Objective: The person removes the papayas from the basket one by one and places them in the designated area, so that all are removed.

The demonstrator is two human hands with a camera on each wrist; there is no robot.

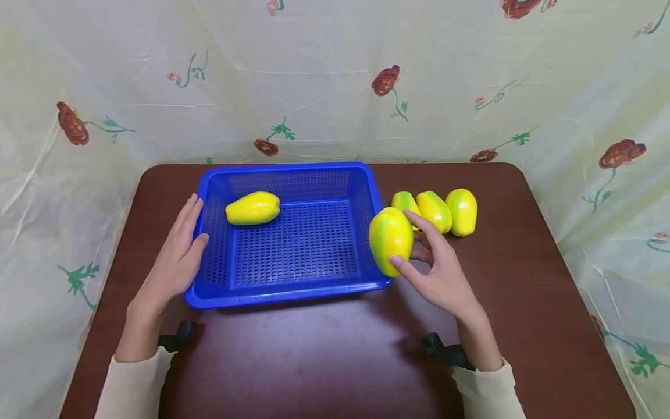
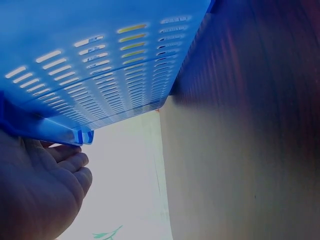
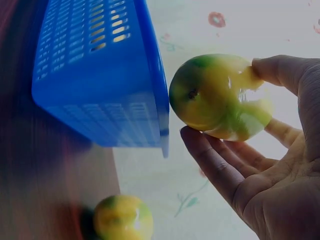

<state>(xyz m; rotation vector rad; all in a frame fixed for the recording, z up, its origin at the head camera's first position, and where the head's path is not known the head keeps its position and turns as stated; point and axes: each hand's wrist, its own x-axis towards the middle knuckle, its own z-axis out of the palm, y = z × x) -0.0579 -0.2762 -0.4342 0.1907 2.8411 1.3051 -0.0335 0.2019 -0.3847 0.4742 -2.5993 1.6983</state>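
Hands, two: left hand [image 1: 178, 256], at left of the frame, fingers extended and laid against the basket's left rim, thumb apart from the fingers; right hand [image 1: 439, 273], right of centre, thumb and fingers set around one fruit, holding it. Backdrop cloth [image 1: 324, 87], pale, printed with brown-red flowers and green stems, filling the top of the frame and both sides. Table [image 1: 303, 355], dark brown with rounded far corners, across the middle and bottom. Basket [image 1: 293, 250], blue, rectangular, with perforated walls and floor, at centre left on the table. Sleeves, cream, a pair: one [image 1: 131, 384] at lower left, one [image 1: 489, 387] at lower right. Held fruit [image 1: 389, 241], yellow with green streaks, carried in front of the basket's right rim in the head view; the right wrist view puts it just beside that rim, contact uncertain. Second fruit [image 1: 253, 208], mostly yellow and elongated, lying on its side within the upper left part of the basket. Three further fruits, yellow and green, in a close row on the table right of the basket: right-hand fruit [image 1: 463, 212], middle fruit [image 1: 434, 211], left-hand fruit [image 1: 404, 200], the last partly hidden behind the held one. Wrist straps, black, two: left strap [image 1: 178, 336], right strap [image 1: 445, 351].
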